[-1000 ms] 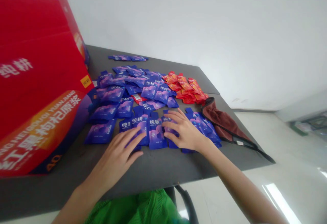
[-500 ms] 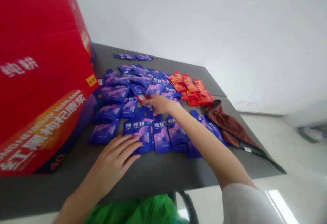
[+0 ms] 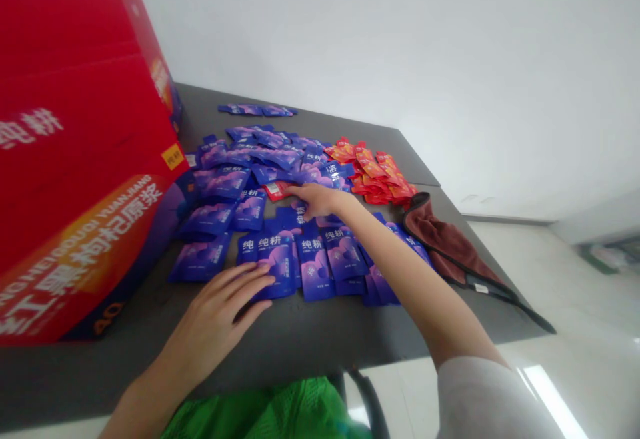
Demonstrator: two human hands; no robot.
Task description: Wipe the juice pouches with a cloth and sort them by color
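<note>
My left hand (image 3: 227,305) lies with fingers stretched over the front row of purple pouches (image 3: 275,259), its fingertips on one pouch. My right hand (image 3: 316,199) reaches across the row to the heap behind. Its index finger points left and touches or nearly touches a red sachet (image 3: 276,190), partly tucked among the purple ones. The thumb hangs apart from that finger, close to another purple pouch (image 3: 299,213). Behind the right knuckles a purple pouch (image 3: 325,173) lies tilted on the heap. I see nothing held in either hand, though the right hand's underside is hidden.
A large red carton (image 3: 80,159) stands at the left. Orange-red sachets (image 3: 375,175) are heaped at the right, near a brown cloth (image 3: 450,245) with black edging. A few purple pouches (image 3: 257,111) lie at the back of the grey table (image 3: 320,339), by the white wall.
The purple pouch that stood angled above my right hand has tipped to the right. More of the red sachet shows. My left hand stays on the front row. The view has shifted slightly.
</note>
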